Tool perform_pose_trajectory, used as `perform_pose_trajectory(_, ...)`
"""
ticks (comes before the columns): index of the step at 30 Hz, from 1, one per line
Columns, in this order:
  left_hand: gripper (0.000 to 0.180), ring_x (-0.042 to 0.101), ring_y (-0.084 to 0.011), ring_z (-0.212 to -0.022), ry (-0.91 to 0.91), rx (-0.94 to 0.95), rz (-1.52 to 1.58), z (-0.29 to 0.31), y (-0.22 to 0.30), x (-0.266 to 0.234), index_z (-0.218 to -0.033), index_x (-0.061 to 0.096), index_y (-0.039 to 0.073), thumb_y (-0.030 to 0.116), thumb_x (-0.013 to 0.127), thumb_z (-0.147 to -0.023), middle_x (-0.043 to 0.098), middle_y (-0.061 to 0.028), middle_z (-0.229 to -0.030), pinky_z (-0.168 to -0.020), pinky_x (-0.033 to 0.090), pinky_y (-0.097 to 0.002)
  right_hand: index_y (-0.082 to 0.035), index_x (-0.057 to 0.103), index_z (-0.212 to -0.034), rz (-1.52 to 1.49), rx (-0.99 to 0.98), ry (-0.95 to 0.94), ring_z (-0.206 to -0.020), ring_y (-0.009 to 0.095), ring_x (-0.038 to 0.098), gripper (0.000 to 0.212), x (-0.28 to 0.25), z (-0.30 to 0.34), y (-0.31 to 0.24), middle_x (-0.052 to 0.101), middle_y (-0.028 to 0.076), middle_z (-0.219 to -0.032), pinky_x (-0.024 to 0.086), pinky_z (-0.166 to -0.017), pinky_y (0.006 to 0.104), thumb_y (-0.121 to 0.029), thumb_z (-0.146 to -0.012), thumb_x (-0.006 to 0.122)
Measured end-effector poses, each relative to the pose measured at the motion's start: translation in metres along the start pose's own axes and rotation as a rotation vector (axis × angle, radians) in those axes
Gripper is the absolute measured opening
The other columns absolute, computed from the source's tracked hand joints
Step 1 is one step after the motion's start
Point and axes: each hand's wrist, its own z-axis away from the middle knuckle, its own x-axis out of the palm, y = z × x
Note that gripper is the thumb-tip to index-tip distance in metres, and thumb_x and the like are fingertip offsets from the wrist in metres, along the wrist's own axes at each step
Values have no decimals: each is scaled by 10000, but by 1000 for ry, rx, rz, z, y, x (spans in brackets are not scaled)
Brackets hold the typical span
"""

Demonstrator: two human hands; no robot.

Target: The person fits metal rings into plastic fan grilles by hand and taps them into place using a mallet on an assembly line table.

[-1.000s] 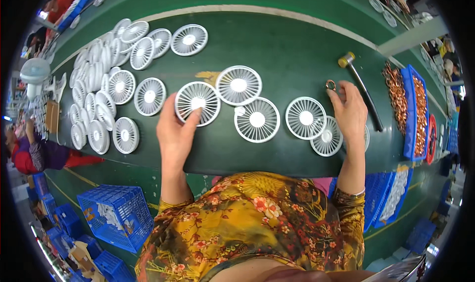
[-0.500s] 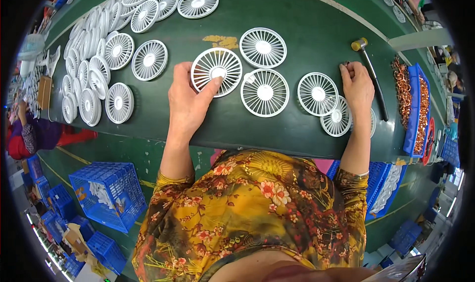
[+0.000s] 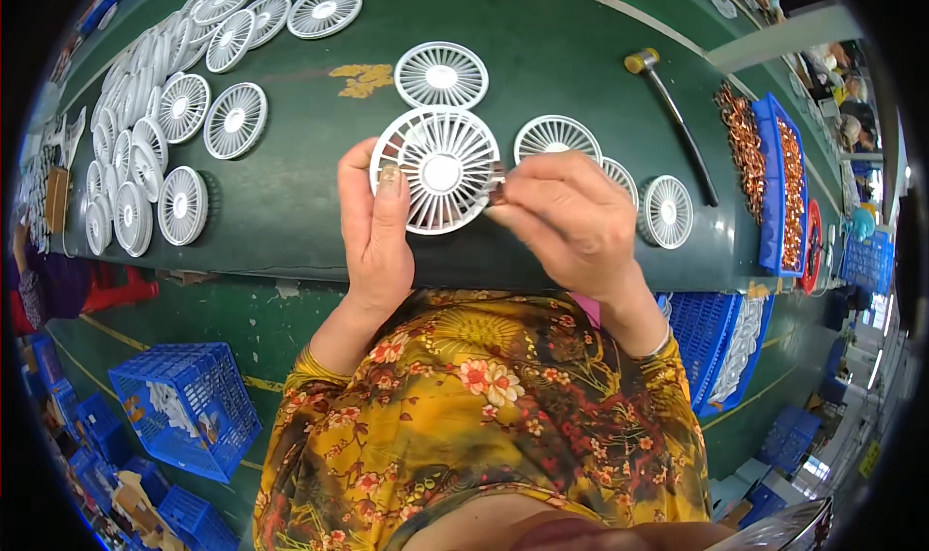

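My left hand [image 3: 374,227] grips a round white spoked grille [image 3: 442,173] by its left rim, thumb on top. The disc is held over the bench near its front edge. At its right rim, the closed fingers of my right hand [image 3: 581,224] pinch a small dark, copper-toned clip [image 3: 496,195]. The clip is at the rim; my fingers partly cover it, and whether it is seated there I cannot tell. Another grille [image 3: 441,77] lies just beyond. Right of it is one more grille [image 3: 555,133], partly behind my right hand, and a further grille [image 3: 668,212] lies near the bench's front.
Many grilles [image 3: 145,130] are heaped at the left on the green bench [image 3: 319,203]. A yellow-headed hammer [image 3: 675,120] lies at the right, beside loose copper clips [image 3: 740,154] and a blue tray [image 3: 767,183] of them. A blue crate [image 3: 189,406] stands on the floor.
My right hand has come left from beside the hammer, bringing a small clip to the grille's rim. The grille in my left hand is now nearer to me. The whole view has shifted.
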Motion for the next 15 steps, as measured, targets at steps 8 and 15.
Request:
perform_pose_trajectory(8, 345, 485, -95, -973, -179, -14, -103, 14, -2, 36, -1278, 386, -10, 195, 428, -1004, 519, -64, -1137, -864, 414, -250, -72, 605, -771, 76, -65, 200, -652, 212, 574, 195, 2, 29, -1, 580, 29, -755, 452, -549, 319, -92, -662, 765)
perform_pose_trajectory(15, 345, 574, -147, -842, -340, 55, -486, 34, -13, 44, -1271, 412, 15, 219, 460, -996, 610, -95, -976, -730, 475, -295, -41, 574, -790, 179, 141, 36, -666, 286, 553, 122, -8, 65, -8, 562, 91, -740, 438, -572, 377, -25, -738, 683)
